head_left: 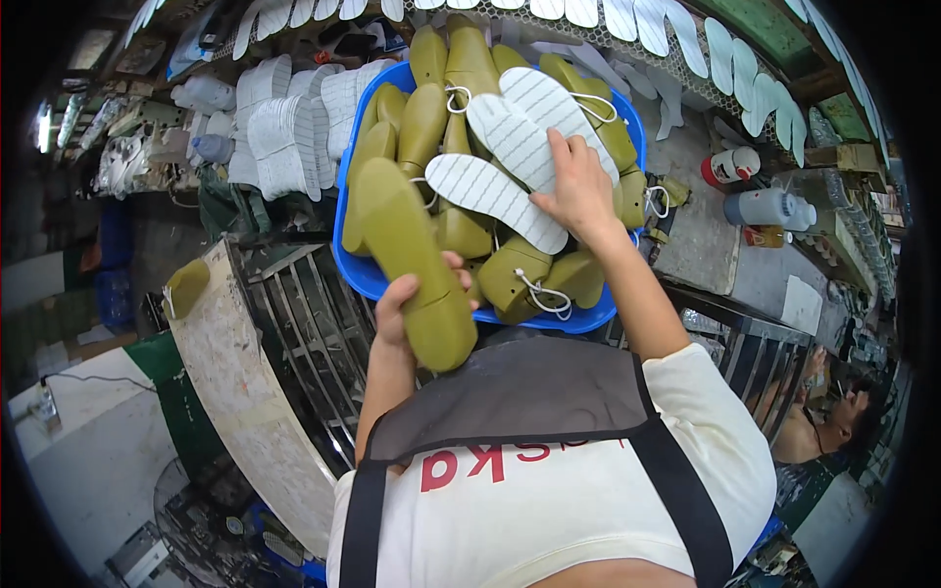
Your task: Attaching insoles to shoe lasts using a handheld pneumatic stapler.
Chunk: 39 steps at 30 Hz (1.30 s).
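My left hand (392, 312) is wrapped round the heel part of an olive-green shoe last (407, 245), its sole side up and its toe pointing away from me. My right hand (580, 196) is closed over white stitched insoles, fingers on the upper ones (520, 137) and thumb at the edge of a lower insole (490, 196). How many the fingers grip is hidden. These insoles lie on top of more olive lasts (421, 127), several with white cord loops, heaped in a blue tub (368, 279) in front of me.
Stacked white insoles (284, 132) stand left of the tub. A single last (186, 287) rests on a worn bench (245, 382). Metal bars (314, 314) run beside the tub. Bottles (763, 209) stand at right. More insoles (652, 24) hang overhead. Another person (809, 431) is at far right.
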{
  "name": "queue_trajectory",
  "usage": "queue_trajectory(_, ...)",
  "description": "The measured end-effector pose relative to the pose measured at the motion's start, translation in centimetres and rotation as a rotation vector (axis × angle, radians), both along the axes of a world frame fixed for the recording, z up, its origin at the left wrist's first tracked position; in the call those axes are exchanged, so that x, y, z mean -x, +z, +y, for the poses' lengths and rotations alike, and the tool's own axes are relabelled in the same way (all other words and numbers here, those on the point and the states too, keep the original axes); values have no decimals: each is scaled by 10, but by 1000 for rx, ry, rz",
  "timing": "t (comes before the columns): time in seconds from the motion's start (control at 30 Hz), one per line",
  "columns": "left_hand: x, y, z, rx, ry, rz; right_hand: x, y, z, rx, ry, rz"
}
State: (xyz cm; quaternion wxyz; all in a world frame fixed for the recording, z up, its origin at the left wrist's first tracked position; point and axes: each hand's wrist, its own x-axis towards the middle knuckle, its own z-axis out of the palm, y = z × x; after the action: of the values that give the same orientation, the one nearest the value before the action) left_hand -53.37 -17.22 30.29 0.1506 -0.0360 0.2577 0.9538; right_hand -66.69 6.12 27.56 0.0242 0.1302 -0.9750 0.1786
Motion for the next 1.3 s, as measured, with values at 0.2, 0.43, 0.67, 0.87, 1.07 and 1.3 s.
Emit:
queue_trajectory(0.2, 15, -25, 56, 20, -56, -97, 1, 12, 36, 1089, 102, -351)
queue_trajectory(0.43, 18, -20, 118, 496, -31, 207, -102, 49, 26, 1462, 228, -282)
queue_trajectory(0.67, -27, -1, 146, 642, -339, 263, -89, 79, 85, 1762, 322, -953)
queue_trajectory(0.87, -24, -2, 139, 546, -551, 310, -102, 84, 89, 1749, 116, -1008)
queue_trajectory(1.07, -38, -11, 145, 650, -521, 161, -102, 63, 89, 1788, 140, -978)
queue_trajectory(1.3, -99, -45, 112, 719, -97, -199, -47, -200, 301, 340, -1021, -221)
